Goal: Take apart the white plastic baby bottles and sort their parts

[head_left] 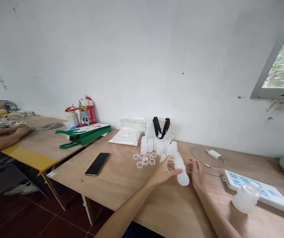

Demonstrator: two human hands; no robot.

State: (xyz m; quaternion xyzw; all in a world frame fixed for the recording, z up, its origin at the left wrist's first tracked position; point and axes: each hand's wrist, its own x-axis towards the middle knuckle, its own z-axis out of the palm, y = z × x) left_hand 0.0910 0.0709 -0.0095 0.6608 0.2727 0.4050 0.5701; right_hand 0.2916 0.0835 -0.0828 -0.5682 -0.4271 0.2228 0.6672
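Note:
My left hand (167,170) is wrapped round a translucent white plastic bottle (182,177), which tilts with its base toward me. My right hand (195,172) is just to the right of that bottle, its fingers loosely bent and apart with nothing seen in them. Behind my left hand stands a group of similar white bottles (150,145), partly hidden by one another. Several white ring-shaped caps (140,164) lie on the wooden table (122,178) to the left of that hand.
A black phone (97,164) lies at the left. White plastic packages (127,136) and a bag with black handles (174,130) stand by the wall. At the right are a charger (214,154), a power strip (275,198) and a translucent jar (246,200). Another person's hand (22,130) rests on the neighbouring table.

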